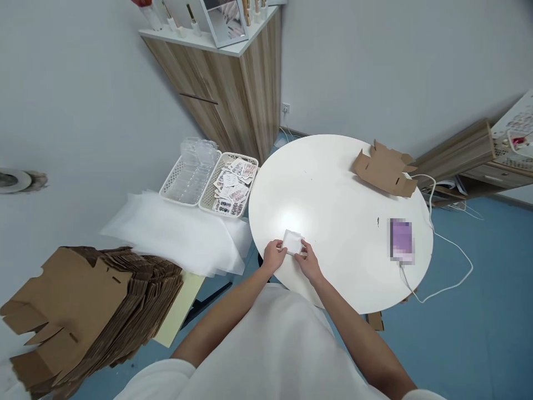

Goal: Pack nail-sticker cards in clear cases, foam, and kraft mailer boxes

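Note:
A small white square packet (pixel 292 242), which looks wrapped in thin white foam sheet, lies at the near edge of the round white table (pixel 333 222). My left hand (pixel 275 255) grips its left side, with the fingertips closed on the edge. On the opposite side, my right hand (pixel 308 261) pinches the right edge between thumb and fingers. What is inside the packet cannot be made out.
Toward the table's far right lies an unfolded cardboard box (pixel 385 169); a blurred purple device (pixel 402 239) with a white cable is nearer. Left are white foam sheets (pixel 179 230), a basket of printed cards (pixel 233 186), a basket of clear plastic cases (pixel 189 175) and stacked flat cardboard (pixel 83 300).

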